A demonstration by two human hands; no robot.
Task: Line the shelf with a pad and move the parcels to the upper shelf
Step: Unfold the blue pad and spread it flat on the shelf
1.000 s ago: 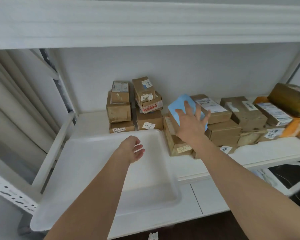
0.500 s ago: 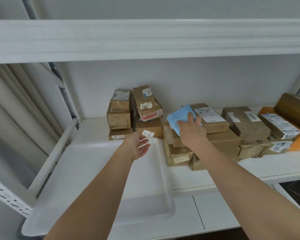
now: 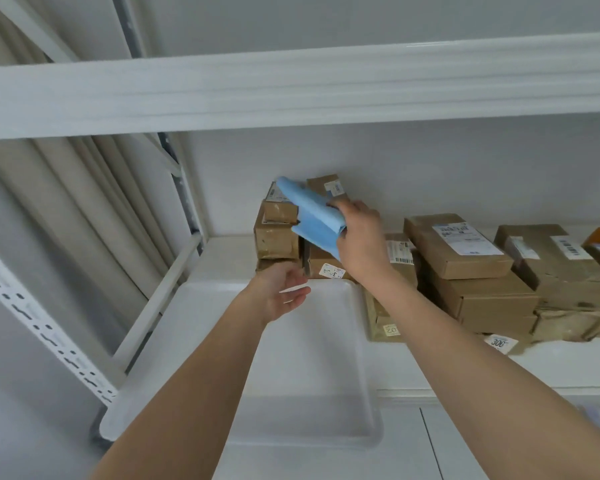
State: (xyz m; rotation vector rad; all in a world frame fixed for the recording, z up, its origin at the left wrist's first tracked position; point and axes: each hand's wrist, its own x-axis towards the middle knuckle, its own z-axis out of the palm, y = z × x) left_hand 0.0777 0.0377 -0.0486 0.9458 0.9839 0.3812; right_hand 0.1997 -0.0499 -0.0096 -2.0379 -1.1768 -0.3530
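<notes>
Blue pad (image 3: pixel 314 216) gripped by right hand (image 3: pixel 362 233); left hand (image 3: pixel 280 293) empty

The pad (image 3: pixel 314 218) is light blue, folded and held tilted in the air, in front of the left stack of brown parcels (image 3: pixel 280 230). More brown labelled parcels (image 3: pixel 465 265) lie stacked right of this stack.

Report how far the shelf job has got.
Done: nothing visibly finished. In hand: the right hand grips the folded blue pad, lifted clear of the parcels; the left hand waits open. Left: lining the upper shelf and moving every parcel up.
</notes>
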